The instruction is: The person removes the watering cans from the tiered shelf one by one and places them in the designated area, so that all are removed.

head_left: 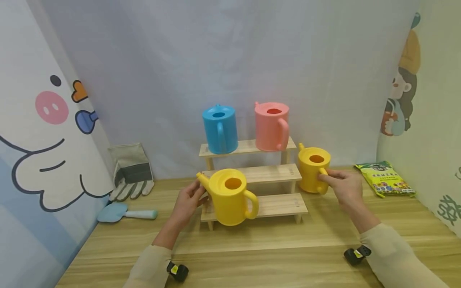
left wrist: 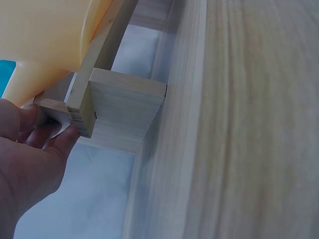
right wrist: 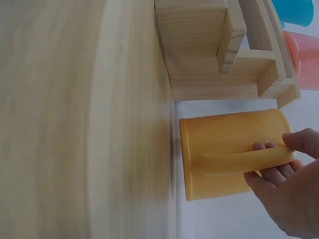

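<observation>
Two yellow watering cans are in the head view. My right hand (head_left: 343, 187) grips the handle of the right-hand yellow watering can (right wrist: 234, 132) beside the stand, thumb over it and fingers behind. Its spout points away; whether its base touches the table I cannot tell. The other yellow watering can (head_left: 228, 200) is at the left of the lowest step of the wooden stand (head_left: 277, 205), its spout leftward. My left hand (head_left: 187, 202) reaches to that spout and the step's end (left wrist: 82, 119); the can and stand partly hide its fingertips, so its hold is unclear.
A blue watering can (head_left: 220, 130) and a pink watering can (head_left: 270, 128) stand on the top step. On the left are grey gloves (head_left: 131, 172) and a light-blue hand trowel (head_left: 113, 213). A green-yellow packet (head_left: 385, 179) lies at the right, against the wall.
</observation>
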A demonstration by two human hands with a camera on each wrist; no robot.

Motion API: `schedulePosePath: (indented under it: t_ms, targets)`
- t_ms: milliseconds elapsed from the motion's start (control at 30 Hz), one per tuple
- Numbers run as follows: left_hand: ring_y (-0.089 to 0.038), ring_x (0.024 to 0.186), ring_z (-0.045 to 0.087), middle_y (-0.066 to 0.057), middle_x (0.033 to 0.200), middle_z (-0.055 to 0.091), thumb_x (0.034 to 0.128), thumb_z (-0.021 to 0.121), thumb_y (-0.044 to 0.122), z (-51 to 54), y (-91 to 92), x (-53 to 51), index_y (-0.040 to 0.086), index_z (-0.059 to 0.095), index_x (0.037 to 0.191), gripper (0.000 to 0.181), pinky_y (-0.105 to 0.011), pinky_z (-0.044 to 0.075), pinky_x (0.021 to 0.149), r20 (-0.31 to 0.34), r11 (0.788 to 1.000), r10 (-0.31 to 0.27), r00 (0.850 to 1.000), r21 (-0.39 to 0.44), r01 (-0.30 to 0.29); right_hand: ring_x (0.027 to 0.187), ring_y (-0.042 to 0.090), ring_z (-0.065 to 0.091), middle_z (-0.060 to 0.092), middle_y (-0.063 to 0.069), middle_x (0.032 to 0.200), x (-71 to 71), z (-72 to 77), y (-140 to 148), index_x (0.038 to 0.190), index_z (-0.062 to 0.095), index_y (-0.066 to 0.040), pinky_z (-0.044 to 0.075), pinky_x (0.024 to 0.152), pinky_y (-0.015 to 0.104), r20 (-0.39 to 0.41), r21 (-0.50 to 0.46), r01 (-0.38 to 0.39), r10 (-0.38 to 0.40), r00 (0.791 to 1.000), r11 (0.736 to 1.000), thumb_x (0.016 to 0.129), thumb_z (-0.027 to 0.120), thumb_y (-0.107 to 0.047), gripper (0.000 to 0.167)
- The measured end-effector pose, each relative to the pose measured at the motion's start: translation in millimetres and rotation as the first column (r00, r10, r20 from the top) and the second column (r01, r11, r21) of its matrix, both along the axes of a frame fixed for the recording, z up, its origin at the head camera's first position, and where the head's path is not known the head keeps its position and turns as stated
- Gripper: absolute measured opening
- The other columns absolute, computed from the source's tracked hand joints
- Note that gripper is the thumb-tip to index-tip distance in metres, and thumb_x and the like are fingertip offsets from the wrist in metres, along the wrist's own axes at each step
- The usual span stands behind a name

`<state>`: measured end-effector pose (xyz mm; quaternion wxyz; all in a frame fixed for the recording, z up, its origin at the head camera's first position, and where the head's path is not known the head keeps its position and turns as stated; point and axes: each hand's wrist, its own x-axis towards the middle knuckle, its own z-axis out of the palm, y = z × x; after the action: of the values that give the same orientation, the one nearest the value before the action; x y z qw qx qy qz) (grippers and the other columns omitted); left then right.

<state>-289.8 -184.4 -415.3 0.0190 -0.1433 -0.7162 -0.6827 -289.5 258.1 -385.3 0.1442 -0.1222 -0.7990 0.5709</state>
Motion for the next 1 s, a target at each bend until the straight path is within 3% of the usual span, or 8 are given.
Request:
schedulePosePath:
  t_ms: [200,400,500,833,1000]
  targets:
    - [-0.034,0.139,0.041,-0.017,0.158,0.034,0.1086,0.045,0.012,0.7,-1.1,0.7,0.001,0.034,0.155,0.049,-0.042,0.049,0.103,0.001,1.0,-0.003,1.0,-0.009,0.003,0.102,0.009,0.056,0.069,0.008,0.119,-2.8,-1.1,-5.6,0.127,0.068,0.001,0.05,0.085,0.02,0.017,0.019,-0.024,0.023,1.0,1.0,0.086,0.082,-0.028,0.052]
    - [-0.033,0.137,0.044,-0.016,0.156,0.037,0.1082,0.046,0.013,0.3,-0.7,0.2,0.002,0.035,0.155,0.049,-0.041,0.05,0.102,-0.006,1.0,0.005,1.0,-0.012,-0.005,0.095,0.006,0.056,0.07,-0.008,0.097,-7.0,-3.4,-10.2,0.122,0.07,0.004,0.049,0.078,0.015,-0.017,0.017,-0.041,0.042,0.999,0.999,0.085,0.083,-0.025,0.05]
    - [-0.034,0.138,0.043,-0.017,0.157,0.036,0.1082,0.047,0.013,0.7,-0.2,-0.1,0.001,0.034,0.155,0.05,-0.041,0.05,0.102,-0.013,1.0,0.0,1.0,-0.015,0.0,0.096,0.007,0.055,0.07,-0.011,0.094,-6.9,-3.7,-11.5,0.122,0.069,0.005,0.048,0.078,0.015,-0.016,0.013,-0.054,0.054,0.998,0.998,0.086,0.082,-0.024,0.049]
    - [-0.03,0.137,0.045,-0.013,0.157,0.036,0.1083,0.046,0.013,1.5,-0.6,1.2,0.004,0.035,0.155,0.049,-0.041,0.05,0.102,-0.007,1.0,-0.007,1.0,-0.01,0.006,0.094,0.004,0.058,0.072,-0.004,0.102,-7.4,-5.6,-12.8,0.124,0.068,0.004,0.051,0.078,0.013,-0.008,0.016,-0.081,0.081,0.997,0.997,0.088,0.08,-0.023,0.047]
    - [-0.031,0.137,0.045,-0.014,0.156,0.037,0.1083,0.047,0.014,1.1,-0.9,0.9,0.004,0.036,0.155,0.049,-0.042,0.05,0.102,-0.012,1.0,-0.012,1.0,-0.012,0.011,0.103,0.013,0.058,0.072,0.007,0.111,-6.3,-6.5,-13.4,0.126,0.066,0.005,0.051,0.089,0.026,-0.007,0.034,-0.083,0.084,0.996,0.996,0.09,0.078,-0.023,0.047]
